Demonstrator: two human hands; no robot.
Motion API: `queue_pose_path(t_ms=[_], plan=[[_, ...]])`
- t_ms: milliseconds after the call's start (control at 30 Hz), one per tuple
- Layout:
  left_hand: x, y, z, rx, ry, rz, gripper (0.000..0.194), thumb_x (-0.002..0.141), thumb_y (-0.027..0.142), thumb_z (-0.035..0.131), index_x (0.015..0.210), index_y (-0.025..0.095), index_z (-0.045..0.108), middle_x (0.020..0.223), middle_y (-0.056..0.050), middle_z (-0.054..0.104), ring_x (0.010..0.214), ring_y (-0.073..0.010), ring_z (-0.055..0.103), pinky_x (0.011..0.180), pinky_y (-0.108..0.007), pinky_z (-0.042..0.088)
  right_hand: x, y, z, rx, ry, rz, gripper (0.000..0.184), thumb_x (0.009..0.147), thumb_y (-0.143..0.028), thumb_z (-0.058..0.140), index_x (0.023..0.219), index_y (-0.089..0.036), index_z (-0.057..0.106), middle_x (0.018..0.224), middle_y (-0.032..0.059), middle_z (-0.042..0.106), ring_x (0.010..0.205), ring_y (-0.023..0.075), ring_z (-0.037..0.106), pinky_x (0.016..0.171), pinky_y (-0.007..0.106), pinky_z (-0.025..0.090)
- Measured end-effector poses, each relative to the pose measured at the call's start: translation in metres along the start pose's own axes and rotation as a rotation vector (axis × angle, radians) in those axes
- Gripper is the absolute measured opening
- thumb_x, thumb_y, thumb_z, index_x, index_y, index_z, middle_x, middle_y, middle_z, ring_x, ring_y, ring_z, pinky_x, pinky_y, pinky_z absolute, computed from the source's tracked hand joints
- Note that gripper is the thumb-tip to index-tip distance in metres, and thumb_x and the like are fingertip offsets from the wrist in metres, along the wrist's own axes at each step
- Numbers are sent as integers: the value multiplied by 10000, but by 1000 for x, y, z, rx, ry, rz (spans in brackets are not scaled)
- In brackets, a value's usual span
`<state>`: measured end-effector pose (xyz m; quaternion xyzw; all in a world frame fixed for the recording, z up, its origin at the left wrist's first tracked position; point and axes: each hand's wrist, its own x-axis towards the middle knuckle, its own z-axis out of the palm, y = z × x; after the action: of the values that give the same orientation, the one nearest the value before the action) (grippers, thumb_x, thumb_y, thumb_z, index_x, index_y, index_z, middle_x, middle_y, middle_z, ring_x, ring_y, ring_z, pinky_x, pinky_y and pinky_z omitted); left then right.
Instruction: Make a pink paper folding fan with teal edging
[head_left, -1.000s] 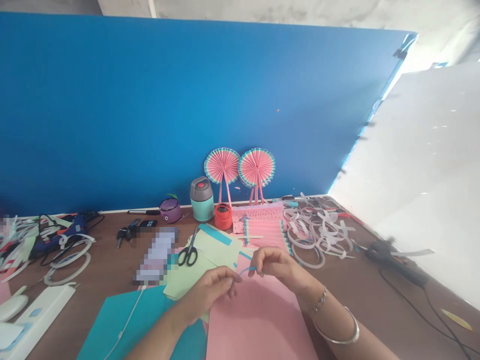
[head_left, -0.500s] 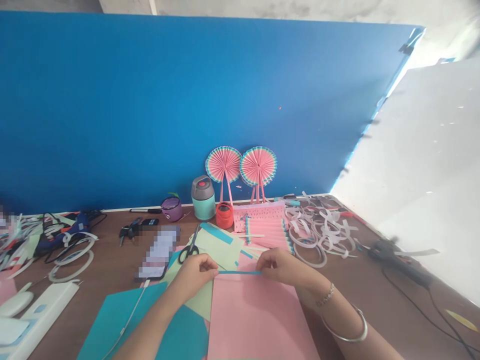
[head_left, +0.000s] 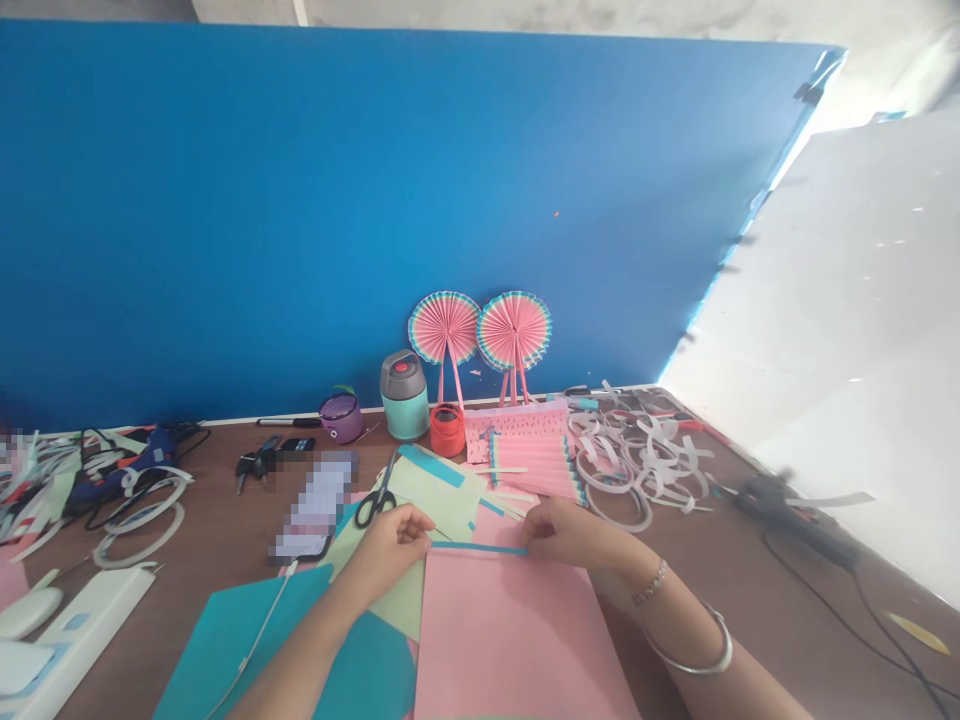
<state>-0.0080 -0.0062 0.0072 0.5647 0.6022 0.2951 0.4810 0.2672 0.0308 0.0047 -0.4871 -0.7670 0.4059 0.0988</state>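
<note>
A narrow blue paper strip (head_left: 478, 547) runs along the far edge of a pink paper sheet (head_left: 517, 640). My left hand (head_left: 394, 548) pinches the strip's left end between thumb and fingers. At the other end my right hand (head_left: 559, 535) is closed on the strip, its fingertips partly hidden. Just beyond my left hand, black scissors (head_left: 375, 505) lie on pale green paper (head_left: 435, 505). Past my right hand is a pleated pink paper piece (head_left: 536, 465) with blue-edged ends.
Teal sheets (head_left: 240, 620) and a phone (head_left: 319, 505) with a white cable lie left. Two round pink fans (head_left: 514, 330) stand against the blue panel near a thermos (head_left: 404, 395) and red tape roll (head_left: 448, 430). Curled white strips (head_left: 645, 460) and a black glue gun (head_left: 795, 520) lie right.
My right hand has shifted very slightly right, and a little more of the blue strip shows between my hands. Both hands keep their hold; the view has moved slightly.
</note>
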Motion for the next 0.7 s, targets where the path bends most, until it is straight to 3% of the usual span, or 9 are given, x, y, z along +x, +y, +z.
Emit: queue_pose_path(t_ms=[333, 700], plan=[[0, -3, 7, -34, -5, -57, 153, 636, 193, 538, 788, 189, 528, 640, 29, 557, 603, -134, 564, 520, -222, 396, 4, 3, 2, -62, -8, 87, 241, 621, -110, 518, 804, -183, 658, 787, 0, 674, 690, 140, 586, 529, 194, 373], [5, -11, 13, 283, 106, 23, 182, 691, 74, 494, 810, 184, 577, 660, 20, 590, 599, -126, 552, 547, -216, 385, 8, 8, 6, -81, 29, 90, 223, 613, -104, 521, 791, -168, 638, 774, 14, 671, 693, 148, 606, 544, 199, 390]])
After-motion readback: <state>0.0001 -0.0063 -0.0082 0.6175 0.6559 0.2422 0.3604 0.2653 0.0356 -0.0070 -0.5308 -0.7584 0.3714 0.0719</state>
